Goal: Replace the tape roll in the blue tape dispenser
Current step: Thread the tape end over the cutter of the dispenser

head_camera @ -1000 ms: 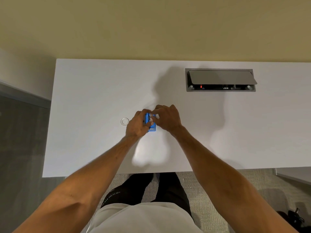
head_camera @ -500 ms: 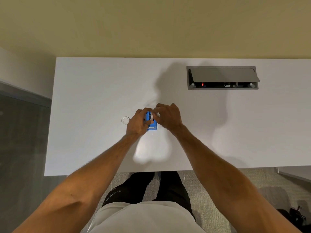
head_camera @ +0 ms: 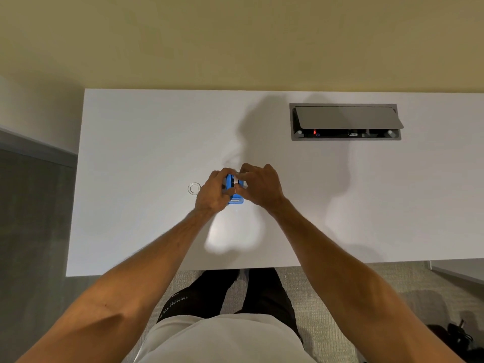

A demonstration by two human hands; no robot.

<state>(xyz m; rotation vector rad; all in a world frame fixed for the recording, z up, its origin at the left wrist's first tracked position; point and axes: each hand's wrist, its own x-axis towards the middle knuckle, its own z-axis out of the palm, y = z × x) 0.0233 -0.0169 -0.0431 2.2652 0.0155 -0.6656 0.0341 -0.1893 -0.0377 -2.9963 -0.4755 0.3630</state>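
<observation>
A small blue tape dispenser (head_camera: 235, 195) stands on the white desk (head_camera: 146, 142), mostly covered by both hands. My left hand (head_camera: 212, 193) wraps its left side and holds it. My right hand (head_camera: 260, 186) presses in from the right, its fingertips pinched on a whitish tape roll (head_camera: 237, 179) at the dispenser's top. How far the roll sits in the dispenser is hidden. A clear, nearly bare tape ring (head_camera: 194, 188) lies flat on the desk just left of my left hand.
A grey cable box (head_camera: 345, 122) with its lid tilted up is set into the desk at the back right. The desk's front edge runs just above my legs; carpet floor lies below, and a wall stands behind.
Both hands stay on the dispenser. My right fingertips have shifted slightly over its top, and the whitish roll now shows between them. The clear ring has not moved.
</observation>
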